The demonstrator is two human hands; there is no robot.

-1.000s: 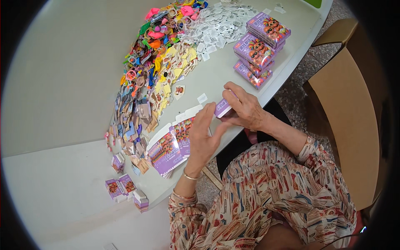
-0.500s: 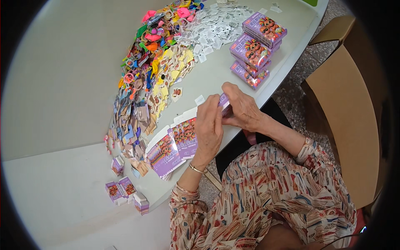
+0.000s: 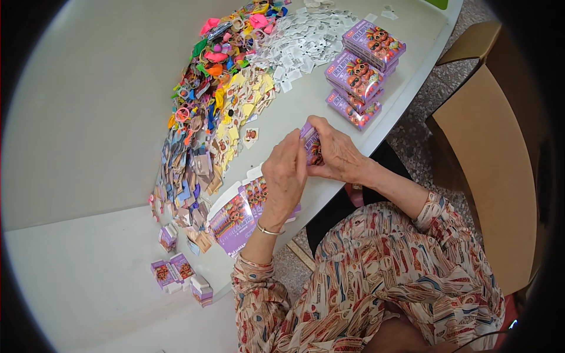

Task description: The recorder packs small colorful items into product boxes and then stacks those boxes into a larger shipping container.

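Note:
A small purple printed carton (image 3: 312, 148) is held between my two hands above the table's near edge. My left hand (image 3: 285, 169) closes on its left side, fingers together at the upper end. My right hand (image 3: 338, 152) wraps its right side, with the thumb below and the fingers over the top. The palms and fingers hide much of the carton. Under my left wrist, flat unfolded purple cartons (image 3: 231, 222) lie overlapping on the table. Finished-looking purple boxes (image 3: 358, 75) stand stacked to the far right of my hands.
Along the table's far left runs a heap of colourful small toys (image 3: 215, 59). Beside it are white paper slips (image 3: 300, 44), yellow cards (image 3: 242, 97) and brownish-blue packets (image 3: 188, 170). Small purple boxes (image 3: 172, 269) sit at lower left. A brown chair (image 3: 491, 170) stands at right.
Both hands have shifted a little, the left one leftward, and the carton has turned so more of its printed face shows. My left forearm now covers more of the flat cartons.

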